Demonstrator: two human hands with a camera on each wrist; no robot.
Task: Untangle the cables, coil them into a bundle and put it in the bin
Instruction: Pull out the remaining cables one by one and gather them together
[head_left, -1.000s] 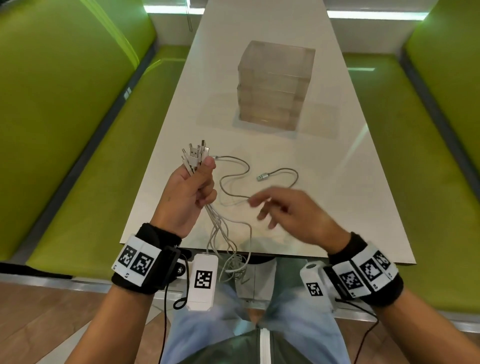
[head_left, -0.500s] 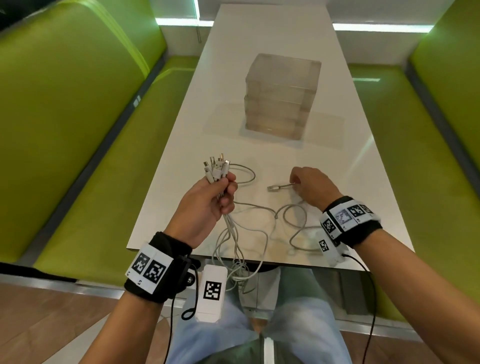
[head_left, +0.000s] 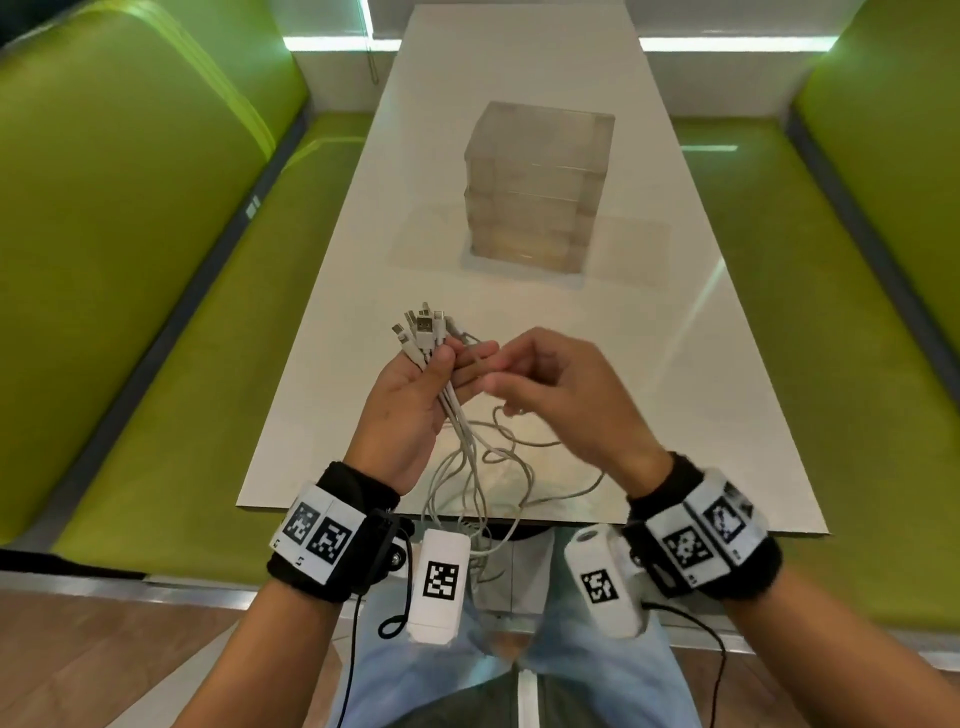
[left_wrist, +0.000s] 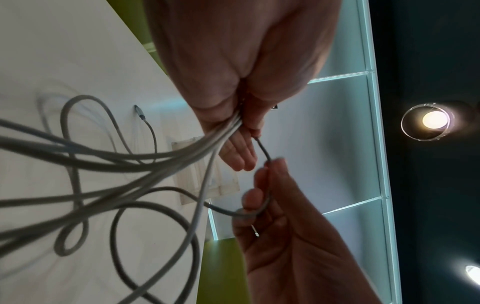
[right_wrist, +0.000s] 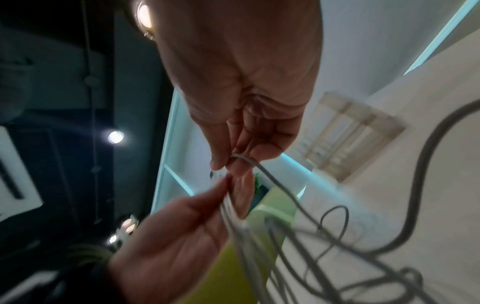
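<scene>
My left hand (head_left: 415, 395) grips a bunch of white and grey cables (head_left: 467, 457) just below their plugs (head_left: 423, 327), which stick up above the fist. The loose lengths hang in tangled loops over the table's near edge (head_left: 519, 519) toward my lap. My right hand (head_left: 550, 384) is right beside the left and pinches one grey cable (left_wrist: 265, 148) (right_wrist: 244, 159) between thumb and fingers. That cable's far plug (left_wrist: 139, 111) lies on the table. The clear bin (head_left: 537, 187) stands farther back on the table.
The white table (head_left: 701, 364) is narrow, with green benches (head_left: 156, 312) (head_left: 831, 312) on both sides. A clear flat sheet (head_left: 628, 249) lies under and around the bin. My knees are under the near edge.
My right hand left the table on the right and came up beside the left hand, bringing one grey cable with it. The left hand kept its grip on the bunch.
</scene>
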